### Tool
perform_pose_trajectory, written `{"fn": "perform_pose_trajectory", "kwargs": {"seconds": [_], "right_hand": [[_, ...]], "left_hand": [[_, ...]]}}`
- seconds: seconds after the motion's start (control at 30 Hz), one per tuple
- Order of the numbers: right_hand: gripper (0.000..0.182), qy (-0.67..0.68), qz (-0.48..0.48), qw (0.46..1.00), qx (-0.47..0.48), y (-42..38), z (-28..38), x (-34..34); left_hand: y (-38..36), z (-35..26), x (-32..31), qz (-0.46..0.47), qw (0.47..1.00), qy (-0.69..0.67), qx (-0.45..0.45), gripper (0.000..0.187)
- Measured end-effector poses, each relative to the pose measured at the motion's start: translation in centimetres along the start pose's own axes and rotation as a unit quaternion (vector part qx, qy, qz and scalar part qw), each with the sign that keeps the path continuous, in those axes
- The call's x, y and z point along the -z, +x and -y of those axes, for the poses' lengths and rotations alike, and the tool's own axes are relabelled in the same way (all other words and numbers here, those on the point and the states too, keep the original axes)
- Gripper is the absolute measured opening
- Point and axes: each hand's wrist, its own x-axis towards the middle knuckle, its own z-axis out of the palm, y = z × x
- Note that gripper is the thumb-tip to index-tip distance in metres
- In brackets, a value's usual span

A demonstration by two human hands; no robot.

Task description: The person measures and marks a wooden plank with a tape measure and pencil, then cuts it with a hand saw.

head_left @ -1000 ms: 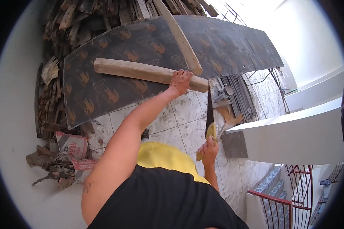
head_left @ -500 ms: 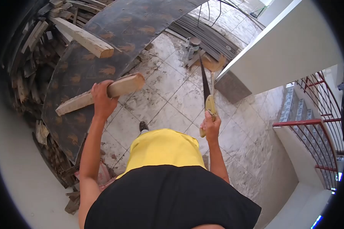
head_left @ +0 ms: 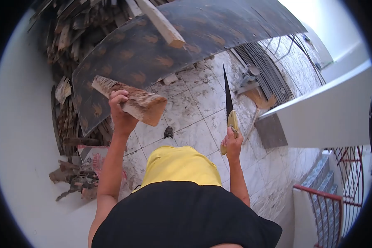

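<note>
My left hand (head_left: 122, 113) grips a short wooden block (head_left: 142, 101) with rough, bark-like brown patches on its upper face. Its pale cut end points right, above the tiled floor. In my right hand (head_left: 232, 142) is a hand saw (head_left: 228, 97), held by its yellowish handle with the dark, tapering blade pointing up and away from me. Block and saw are apart. Beyond my left hand lies a dark plywood sheet (head_left: 132, 51) with orange-brown printed marks, and a longer wooden beam (head_left: 163, 25) rests on it.
Scrap wood (head_left: 76, 31) is heaped at the left behind the sheet. Dark metal bars (head_left: 264, 66) and a can (head_left: 251, 73) lie ahead right, near a low white wall (head_left: 322, 109). A stairway with a red railing (head_left: 318, 193) is at lower right. Dirt marks the tiled floor (head_left: 190, 128).
The block has rolled in my left hand, so its rough brown face now shows, and its cut end tips lower. The view has turned left. The saw stays in my right hand.
</note>
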Motion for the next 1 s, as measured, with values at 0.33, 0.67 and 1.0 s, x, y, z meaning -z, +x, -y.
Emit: {"fn": "perform_pose_trajectory", "kwargs": {"seconds": [0.33, 0.67, 1.0], "right_hand": [[0.015, -0.014, 0.086, 0.996, 0.014, 1.7, 0.1, -3.5], [0.036, -0.049, 0.092, 0.99, 0.092, 7.3, 1.1, -8.5], [0.042, -0.156, 0.096, 0.969, 0.165, 12.4, 3.6, -15.5]], "left_hand": [[9.1, 3.3, 11.7, -0.187, 0.978, 0.017, 0.088, 0.068], [19.1, 21.0, 32.7, -0.492, 0.758, -0.223, 0.365, 0.068], [1.0, 55.9, 42.0, -0.21, 0.732, 0.08, 0.643, 0.049]]}}
